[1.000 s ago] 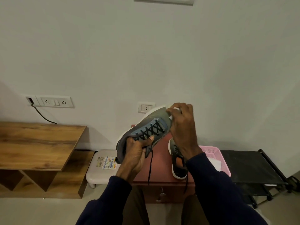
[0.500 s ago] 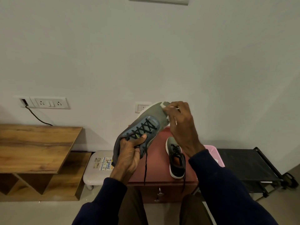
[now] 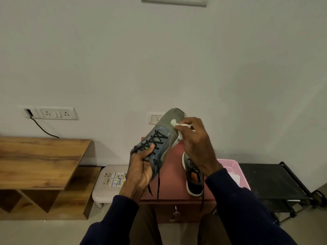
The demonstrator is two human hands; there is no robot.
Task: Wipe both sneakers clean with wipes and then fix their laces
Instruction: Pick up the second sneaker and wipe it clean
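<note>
My left hand (image 3: 140, 169) grips a grey-and-blue sneaker (image 3: 163, 131) by its heel end, toe raised toward the wall, black laces hanging loose below. My right hand (image 3: 196, 144) holds a white wipe (image 3: 178, 128) against the right side of the sneaker's toe. The second sneaker (image 3: 192, 181) lies on the red cabinet (image 3: 171, 177), toe pointing away, partly hidden by my right wrist; one of its laces hangs over the cabinet's front edge.
A pink basket (image 3: 233, 167) with white wipes sits right of the cabinet, beside a black rack (image 3: 270, 179). A white stool (image 3: 106, 183) and a wooden shelf unit (image 3: 40, 160) stand to the left. Wall sockets are behind.
The sneaker has been rotated so its top faces me more. My right hand with the wipe slid from the toe tip down along the toe's right side.
</note>
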